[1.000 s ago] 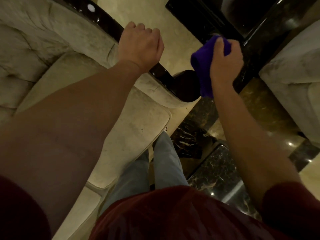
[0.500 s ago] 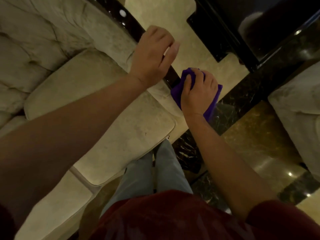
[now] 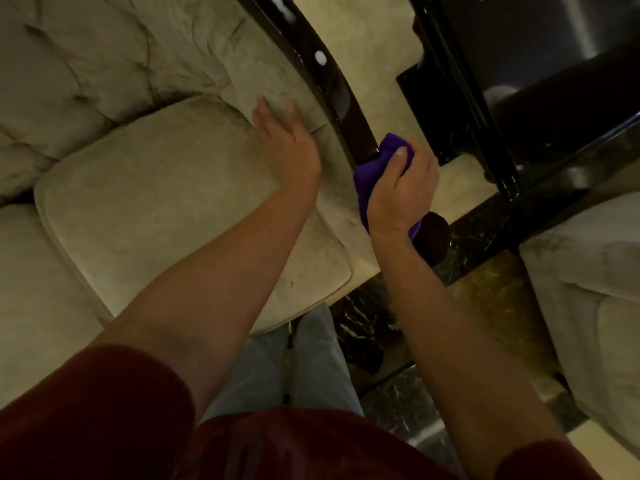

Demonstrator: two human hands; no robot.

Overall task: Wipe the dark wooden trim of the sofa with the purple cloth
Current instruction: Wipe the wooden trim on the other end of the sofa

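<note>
Clamped in the right hand [image 3: 401, 188], the purple cloth [image 3: 372, 178] is bunched into a wad, the fingers curled over its top and the thumb tucked against its near side; a fold of it pokes out above the knuckles and another hangs below the wrist. That wad is pressed onto the dark wooden trim [image 3: 343, 98], the glossy strip that runs along the outer edge of the sofa's armrest from the top of the view down toward the person. The cloth sits near the front end of this strip, just above the rounded dark knob [image 3: 434, 237] that finishes the arm, so that part of the knob shows below the hand.

Left hand [image 3: 287, 143] lies flat and spread, fingers apart and holding nothing, palm down on the pale upholstery of the armrest's inner face, just beside the trim but not on it. Its fingertips look slightly blurred.

Below the left forearm spreads the beige seat cushion [image 3: 156, 209], with a piped border, and behind it the tufted backrest [image 3: 86, 64] fills the upper left corner. Bright spots of reflected light sit on the trim's upper stretch. Beyond the arm is a cream floor [image 3: 374, 36], then black glossy furniture [image 3: 519, 98] in the upper right. A second pale upholstered piece [image 3: 588, 289] stands at the right edge, well apart from the sofa. Dark red sleeves and light blue trousers [image 3: 311, 358] show at the bottom.
</note>
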